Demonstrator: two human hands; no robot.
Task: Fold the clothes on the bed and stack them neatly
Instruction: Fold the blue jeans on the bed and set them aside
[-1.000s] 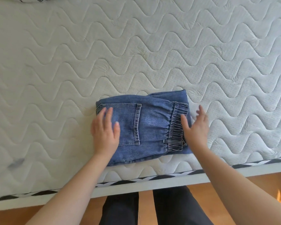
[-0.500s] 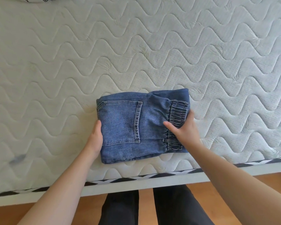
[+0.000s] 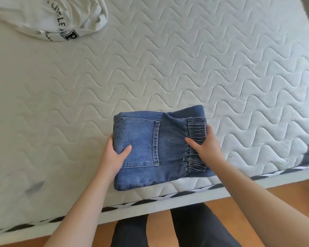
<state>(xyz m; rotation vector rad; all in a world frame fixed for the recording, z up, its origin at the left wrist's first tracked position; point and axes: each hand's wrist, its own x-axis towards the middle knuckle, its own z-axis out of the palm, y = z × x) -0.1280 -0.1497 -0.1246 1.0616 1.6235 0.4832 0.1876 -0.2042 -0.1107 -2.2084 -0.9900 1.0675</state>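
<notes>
Quilted white mattress (image 3: 185, 56), folded jeans (image 3: 169, 139) gripped at both ends near its front edge.

Mattress runs out of frame left, top and right; striped piping along its front edge, wooden floor (image 3: 282, 193) below; dark grey smudge at lower left is blurred, can't tell what it is; dark shape at the far right edge is cut off, unidentifiable; white t-shirt (image 3: 48, 16) crumpled at top left, partly cut off, black lettering creased and not fully legible; jeans lie back pocket up, elastic waistband to the right; left hand (image 3: 114, 157) grips the left fold, thumb on top, fingers hidden underneath; right hand (image 3: 205, 147) grips the waistband end, thumb on top, fingers hidden behind the edge.
</notes>
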